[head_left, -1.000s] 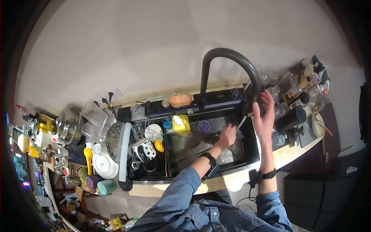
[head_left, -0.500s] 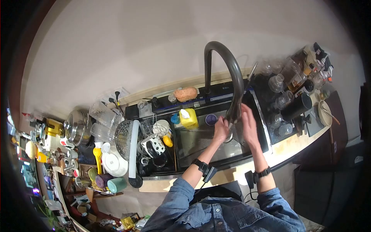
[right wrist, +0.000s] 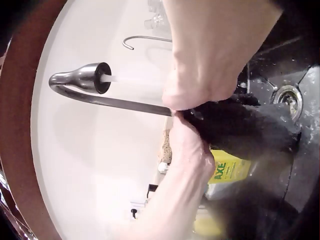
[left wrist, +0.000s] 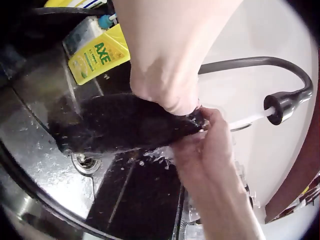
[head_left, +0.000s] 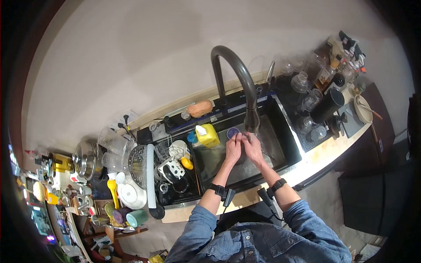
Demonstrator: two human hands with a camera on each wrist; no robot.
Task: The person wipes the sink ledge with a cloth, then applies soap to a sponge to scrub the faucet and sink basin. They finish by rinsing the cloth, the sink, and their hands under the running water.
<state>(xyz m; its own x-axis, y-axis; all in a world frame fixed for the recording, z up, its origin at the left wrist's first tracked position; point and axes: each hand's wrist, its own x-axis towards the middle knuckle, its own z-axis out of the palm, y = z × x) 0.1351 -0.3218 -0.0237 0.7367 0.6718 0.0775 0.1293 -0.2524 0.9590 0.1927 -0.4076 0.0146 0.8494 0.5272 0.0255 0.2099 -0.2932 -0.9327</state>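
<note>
Both hands meet under the running faucet (head_left: 237,74), over the sink. My left hand (head_left: 233,148) and my right hand (head_left: 253,150) pinch the edge of a dark wet cloth (left wrist: 125,125) between them, fingers curled. From their fingertips the cloth hangs down toward the metal drain (right wrist: 288,98). Water streams from the spout (right wrist: 103,78) onto the hands, and drops splash below them in the left wrist view. A yellow AXE dish soap bottle (left wrist: 99,57) stands beside the hands on the left.
A purple round item (head_left: 233,132) lies at the back of the sink (head_left: 280,151). Left of it, a rack holds a spotted black-and-white mug (head_left: 171,170). A peanut-shaped orange item (head_left: 200,108) sits on the back ledge. Glasses and a black cylinder (head_left: 328,105) stand on the right.
My left hand has come up from the sink bottom with the cloth. My right hand, earlier raised open beside the faucet, has lowered to meet it under the spout.
</note>
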